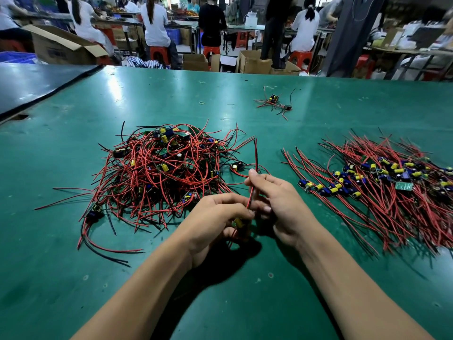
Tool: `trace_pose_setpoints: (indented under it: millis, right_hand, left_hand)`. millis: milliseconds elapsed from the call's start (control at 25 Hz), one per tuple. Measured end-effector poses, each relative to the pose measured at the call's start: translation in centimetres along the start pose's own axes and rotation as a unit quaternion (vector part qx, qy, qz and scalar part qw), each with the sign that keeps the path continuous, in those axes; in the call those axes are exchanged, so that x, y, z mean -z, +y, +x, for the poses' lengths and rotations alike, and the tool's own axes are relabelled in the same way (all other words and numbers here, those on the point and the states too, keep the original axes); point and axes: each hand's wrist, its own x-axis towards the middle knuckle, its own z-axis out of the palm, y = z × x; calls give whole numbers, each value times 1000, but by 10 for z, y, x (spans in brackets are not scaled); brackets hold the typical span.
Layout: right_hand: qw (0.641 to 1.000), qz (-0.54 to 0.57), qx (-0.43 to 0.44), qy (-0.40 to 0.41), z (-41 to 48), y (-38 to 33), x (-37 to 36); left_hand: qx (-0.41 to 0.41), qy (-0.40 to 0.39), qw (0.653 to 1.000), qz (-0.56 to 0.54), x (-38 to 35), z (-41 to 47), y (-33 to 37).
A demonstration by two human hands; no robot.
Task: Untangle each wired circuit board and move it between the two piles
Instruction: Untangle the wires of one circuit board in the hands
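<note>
Red-and-black wires [250,197] rise taut just right of the tangle [159,168]: left hand [215,217] grips the board [238,223], right hand [279,204] pinches the wires, likely straightening them for the neat pile [382,182] farther right.

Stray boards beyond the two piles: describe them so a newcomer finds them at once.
Start at the green table. Past the tangled pile on the left and the combed pile on the right, toward the far edge, lie the stray boards. They form a small lone knot, touching neither pile.
</note>
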Motion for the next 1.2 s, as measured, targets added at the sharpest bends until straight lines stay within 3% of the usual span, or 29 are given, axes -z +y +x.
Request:
trace_pose_setpoints:
  millis: [200,320,560,720,840,960,1040,1200]
  right_hand:
    - [998,-38,18,-49,-7,-6,0]
    - [994,-75,-2,-81,-13,-5,3]
    - [985,-155,75,2,-10,-4,2]
    - [993,-49,62,93,-2,-8,6]
    - [994,89,-26,65,2,-10,7]
    - [984,155,-82,16,2,-14,10]
    - [987,138,-87,-1,2,-14,12]
    - [998,1,-53,-28,-1,-8,6]
  left_hand:
    - [-42,54,995,73,-2,1,-6]
    - [-43,67,995,61,-3,-1,-7]
    - [-49,90,994,41,-4,-1,-9]
    - [-58,86,992,71,-5,-1,-11]
    - [-60,70,992,83,-6,-2,-11]
    - [-72,34,993,90,-5,-3,-8]
    - [-66,19,995,73,-5,-2,-6]
    - [-40,16,999,9,-5,1,-3]
